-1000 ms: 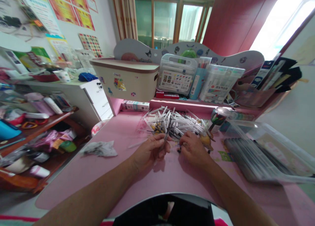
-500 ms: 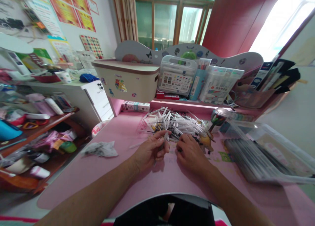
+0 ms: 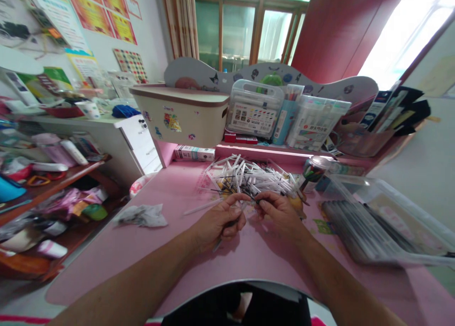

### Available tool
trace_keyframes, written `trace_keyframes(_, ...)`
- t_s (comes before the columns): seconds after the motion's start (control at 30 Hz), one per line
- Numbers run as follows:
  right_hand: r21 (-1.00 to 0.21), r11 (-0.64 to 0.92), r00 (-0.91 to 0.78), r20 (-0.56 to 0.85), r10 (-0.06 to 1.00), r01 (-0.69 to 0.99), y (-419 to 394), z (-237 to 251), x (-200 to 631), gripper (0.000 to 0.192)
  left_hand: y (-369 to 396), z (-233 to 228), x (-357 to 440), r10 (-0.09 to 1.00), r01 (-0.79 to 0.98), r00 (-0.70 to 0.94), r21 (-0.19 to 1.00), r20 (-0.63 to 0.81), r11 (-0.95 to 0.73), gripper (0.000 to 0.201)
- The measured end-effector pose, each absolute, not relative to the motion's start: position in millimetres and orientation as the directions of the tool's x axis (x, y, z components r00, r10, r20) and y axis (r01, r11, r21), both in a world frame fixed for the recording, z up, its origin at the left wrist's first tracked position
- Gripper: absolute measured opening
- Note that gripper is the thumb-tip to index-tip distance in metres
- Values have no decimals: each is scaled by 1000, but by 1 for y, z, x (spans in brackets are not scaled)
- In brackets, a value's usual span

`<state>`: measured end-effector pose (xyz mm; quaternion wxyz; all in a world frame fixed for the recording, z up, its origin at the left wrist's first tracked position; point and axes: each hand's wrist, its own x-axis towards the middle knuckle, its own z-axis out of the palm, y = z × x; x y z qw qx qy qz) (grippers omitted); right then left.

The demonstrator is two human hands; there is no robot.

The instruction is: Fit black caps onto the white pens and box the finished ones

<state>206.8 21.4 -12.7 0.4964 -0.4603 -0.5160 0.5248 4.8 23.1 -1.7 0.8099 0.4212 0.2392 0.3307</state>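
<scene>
My left hand (image 3: 222, 221) is closed around a slim, pale pen barrel (image 3: 217, 245), whose lower end sticks out below the fingers. Facing it, my right hand (image 3: 277, 211) pinches a small dark piece (image 3: 256, 201) at the barrel's upper end; it looks like a pen cap or tip, but fingers partly cover it. The two hands almost meet at the fingertips. Just beyond them lies a heap of white pen tubes and thin dark refills (image 3: 249, 174). One loose white stick (image 3: 199, 208) rests left of the heap.
At the right stands a clear plastic box (image 3: 384, 248) with rows of dark pens. A can (image 3: 314, 172) is beside the heap. Crumpled tissue (image 3: 145, 215) lies on the pink desk (image 3: 142, 264) at left. A lidded cream bin (image 3: 185, 122) and marker cases (image 3: 254, 110) occupy the shelf behind.
My right hand has risen from the desk beside the heap and come left to my left hand, with a small dark piece in its fingers. The barrel in my left hand is tilted more.
</scene>
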Motion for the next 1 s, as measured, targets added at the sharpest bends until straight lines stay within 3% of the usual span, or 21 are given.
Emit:
trace_keyframes(0.13, -983, -39, -137, -15, 990, -179, 19, -8, 204, 23, 21, -3, 7, 744, -291, 652, 858, -146, 423, 51)
trace_keyframes(0.43, -999, 29, -132, 33, 991, -33, 19, -7, 202, 12, 17, -7, 12, 747, -211, 644, 901, -163, 379, 19)
trace_keyframes(1.0, -995, 79, -197, 64, 978, 65, 21, -13, 206, 12, 19, -9, 11, 746, -81, 626, 933, -225, 349, 28)
